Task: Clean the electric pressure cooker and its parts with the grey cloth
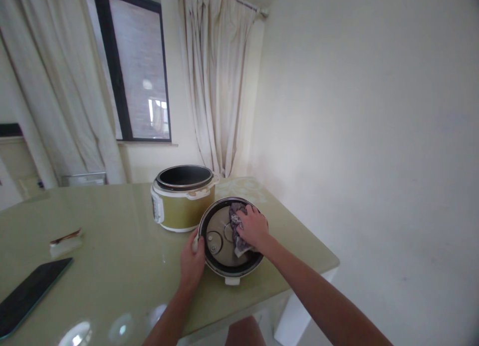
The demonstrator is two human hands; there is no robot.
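Note:
A round cooker lid (pixel 219 243) lies upside down on the green glass table (pixel 112 256), its metal inner plate facing up. My left hand (pixel 191 262) grips the lid's left rim. My right hand (pixel 254 227) presses a grey patterned cloth (pixel 237 230) onto the inner plate, fingers curled over it. Just behind the lid stands the olive and white cooker body (pixel 181 202), open, with its dark inner pot showing.
A dark phone (pixel 30 295) lies at the table's near left. A small white object with a brown strip (pixel 65 240) sits beyond it. The table's right edge and corner are close to the lid. Curtains (pixel 215 81) and a window (pixel 138 71) stand behind.

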